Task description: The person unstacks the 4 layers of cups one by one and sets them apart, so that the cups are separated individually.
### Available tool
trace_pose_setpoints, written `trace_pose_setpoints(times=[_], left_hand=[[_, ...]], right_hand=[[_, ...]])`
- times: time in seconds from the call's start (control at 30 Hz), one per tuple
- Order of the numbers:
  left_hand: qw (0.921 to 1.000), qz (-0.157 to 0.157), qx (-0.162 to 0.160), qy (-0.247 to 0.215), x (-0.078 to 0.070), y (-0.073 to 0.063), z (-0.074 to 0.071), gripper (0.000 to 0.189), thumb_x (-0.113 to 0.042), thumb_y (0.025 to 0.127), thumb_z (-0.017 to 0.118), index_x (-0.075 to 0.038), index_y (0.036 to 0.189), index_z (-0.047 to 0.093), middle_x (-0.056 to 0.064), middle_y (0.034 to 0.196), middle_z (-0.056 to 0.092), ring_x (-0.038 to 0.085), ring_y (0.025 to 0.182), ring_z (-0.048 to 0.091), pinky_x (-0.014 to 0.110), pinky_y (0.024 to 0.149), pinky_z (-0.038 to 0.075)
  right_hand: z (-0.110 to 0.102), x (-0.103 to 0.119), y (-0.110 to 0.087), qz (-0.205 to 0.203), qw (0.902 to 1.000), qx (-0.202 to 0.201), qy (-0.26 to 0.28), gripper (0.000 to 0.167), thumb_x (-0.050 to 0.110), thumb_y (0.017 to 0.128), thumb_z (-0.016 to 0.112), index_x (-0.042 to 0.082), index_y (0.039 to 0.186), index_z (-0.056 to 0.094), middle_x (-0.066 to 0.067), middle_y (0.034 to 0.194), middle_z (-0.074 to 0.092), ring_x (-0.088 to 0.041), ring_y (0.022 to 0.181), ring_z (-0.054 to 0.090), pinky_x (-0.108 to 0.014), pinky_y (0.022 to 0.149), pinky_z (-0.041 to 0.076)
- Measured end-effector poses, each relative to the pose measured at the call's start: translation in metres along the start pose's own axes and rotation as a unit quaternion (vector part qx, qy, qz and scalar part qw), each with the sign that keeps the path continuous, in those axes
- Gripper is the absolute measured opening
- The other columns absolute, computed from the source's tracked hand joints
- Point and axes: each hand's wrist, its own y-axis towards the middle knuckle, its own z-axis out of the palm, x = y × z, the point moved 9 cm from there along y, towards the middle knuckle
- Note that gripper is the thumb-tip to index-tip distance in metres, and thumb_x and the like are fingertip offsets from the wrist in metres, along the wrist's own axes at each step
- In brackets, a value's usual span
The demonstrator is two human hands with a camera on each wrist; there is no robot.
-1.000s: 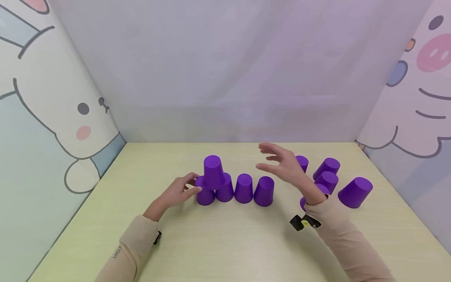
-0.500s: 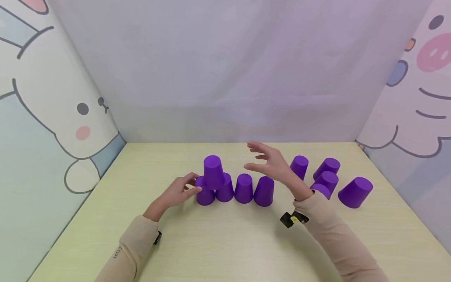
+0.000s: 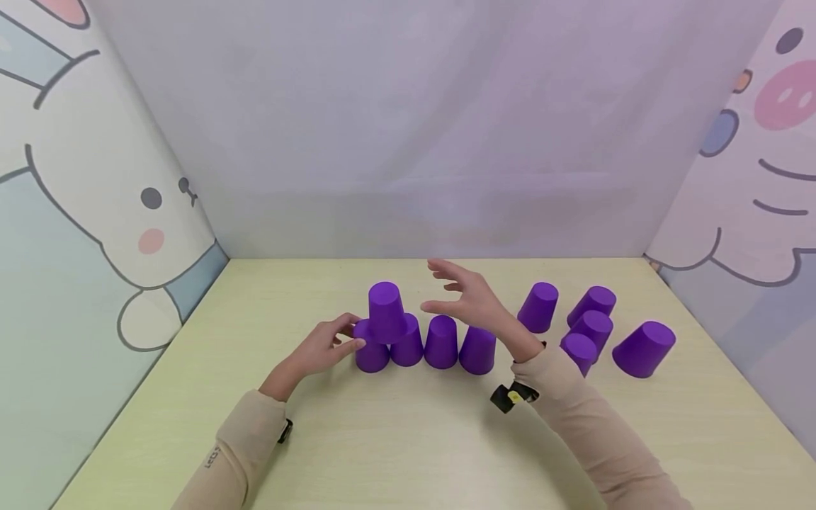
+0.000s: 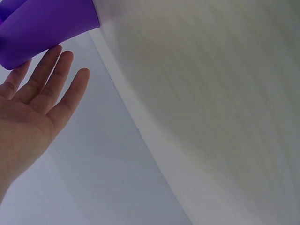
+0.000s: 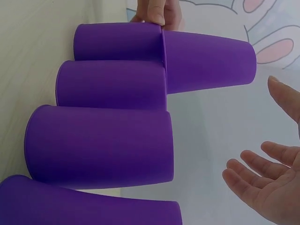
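Note:
Four-abreast is avoided: several upside-down purple cups stand in a row in the head view. My left hand (image 3: pixel 321 347) holds the leftmost cup (image 3: pixel 372 358) at its side, thumb in front and fingers behind. In the left wrist view some fingertips of that hand (image 4: pixel 35 108) touch the purple wall while the little finger stays off. One upside-down cup (image 3: pixel 385 312) rests across the two leftmost cups. My right hand (image 3: pixel 468 297) hovers, spread and holding nothing, above and behind the row's right cups (image 3: pixel 441 343). In the right wrist view, this hand (image 5: pixel 272 187) is apart from the upper cup (image 5: pixel 208 62).
More upside-down purple cups stand at the right: one cup (image 3: pixel 538 308) behind the right forearm, a cluster with a front cup (image 3: pixel 579 350), and a separate cup (image 3: pixel 644 348). The pale tabletop (image 3: pixel 395 439) meets a grey back wall (image 3: pixel 408 177).
My right hand has moved left, away from the right-hand cups and over toward the stacked cup, staying spread. My left hand and the cups keep their places.

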Motion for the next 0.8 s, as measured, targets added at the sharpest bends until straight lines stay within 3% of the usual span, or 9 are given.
trace_pose_setpoints(times=[0.8], left_hand=[[1.0, -0.001, 0.002, 0.001, 0.0, 0.001, 0.001, 0.03, -0.024, 0.091, 0.057, -0.006, 0.114, 0.053, 0.006, 0.101, 0.063, 0.023, 0.095, 0.059, 0.034, 0.073, 0.046]], right_hand=[[0.024, 0.006, 0.018, -0.024, 0.9996, 0.015, 0.004, 0.071, 0.019, 0.076, 0.075, 0.005, 0.136, 0.04, -0.012, 0.134, 0.045, -0.026, 0.12, 0.046, -0.039, 0.092, 0.041]])
